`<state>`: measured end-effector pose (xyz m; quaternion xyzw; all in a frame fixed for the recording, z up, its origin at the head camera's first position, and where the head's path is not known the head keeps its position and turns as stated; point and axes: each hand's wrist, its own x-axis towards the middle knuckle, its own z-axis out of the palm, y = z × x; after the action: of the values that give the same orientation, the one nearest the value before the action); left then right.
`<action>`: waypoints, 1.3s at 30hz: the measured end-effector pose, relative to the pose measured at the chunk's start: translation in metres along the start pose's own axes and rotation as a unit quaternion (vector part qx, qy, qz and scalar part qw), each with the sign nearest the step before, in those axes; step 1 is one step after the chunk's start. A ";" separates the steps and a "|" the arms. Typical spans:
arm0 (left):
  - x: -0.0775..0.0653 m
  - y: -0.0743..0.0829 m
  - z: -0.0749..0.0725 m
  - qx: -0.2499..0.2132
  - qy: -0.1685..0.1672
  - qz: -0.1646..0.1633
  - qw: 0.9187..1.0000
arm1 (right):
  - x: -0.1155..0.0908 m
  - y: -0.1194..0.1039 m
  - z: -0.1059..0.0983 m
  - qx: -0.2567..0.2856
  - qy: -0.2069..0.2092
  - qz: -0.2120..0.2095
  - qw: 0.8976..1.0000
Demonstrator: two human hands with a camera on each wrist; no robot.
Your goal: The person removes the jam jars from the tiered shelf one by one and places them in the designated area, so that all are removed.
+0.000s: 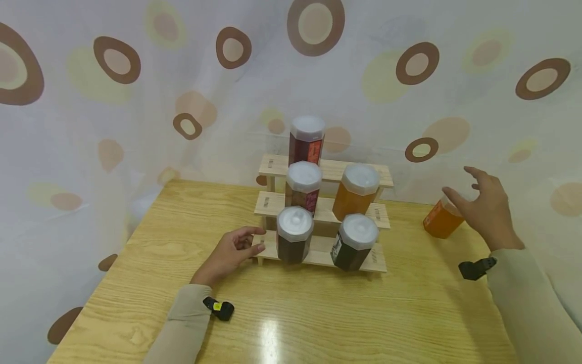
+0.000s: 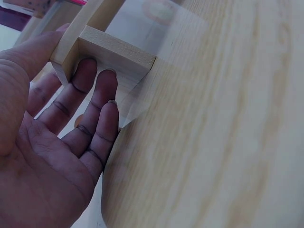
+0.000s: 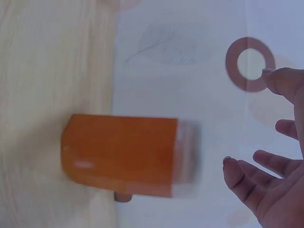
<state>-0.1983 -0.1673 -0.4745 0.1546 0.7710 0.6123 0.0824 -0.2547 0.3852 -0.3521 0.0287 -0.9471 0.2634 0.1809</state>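
Note:
My left hand (image 1: 231,254) holds the left end of the lowest step of a three-step wooden rack (image 1: 265,245). In the left wrist view the thumb lies along one side of the board (image 2: 114,50) and curled fingers (image 2: 105,90) are on the other. On the right, my right hand (image 1: 488,210) hovers by an orange jar (image 1: 440,222) with a whitish lid, standing on the table. Its thumb and fingers (image 3: 242,183) are spread, a gap away from the lid in the right wrist view.
Two dark jars (image 1: 294,237) (image 1: 350,250) stand on the lowest step. A purple-labelled jar (image 1: 301,194) and an orange jar (image 1: 354,194) share the middle step; a dark red jar (image 1: 305,146) tops the rack. Behind the wood-grain table (image 1: 191,217) hangs a patterned curtain (image 1: 254,96).

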 end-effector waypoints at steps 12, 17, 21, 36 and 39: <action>0.000 0.001 0.000 -0.002 -0.001 -0.001 1.000 | 0.026 -0.049 -0.003 0.019 -0.021 -0.017 0.999; 0.000 0.001 0.000 0.000 0.000 0.002 1.000 | 0.030 -0.070 -0.003 0.034 -0.018 -0.038 0.999; 0.001 0.001 0.000 0.003 0.001 0.003 1.000 | 0.031 -0.089 -0.003 0.048 -0.019 -0.060 0.997; 0.001 -0.002 -0.001 -0.003 -0.008 0.003 1.000 | 0.047 -0.139 0.000 0.064 -0.046 -0.115 0.990; 0.001 -0.001 -0.001 -0.002 -0.008 0.003 1.000 | 0.049 -0.151 0.001 0.063 -0.055 -0.120 0.989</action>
<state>-0.1996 -0.1684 -0.4753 0.1616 0.7685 0.6130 0.0868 -0.2781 0.2567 -0.2619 0.1683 -0.9267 0.2970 0.1570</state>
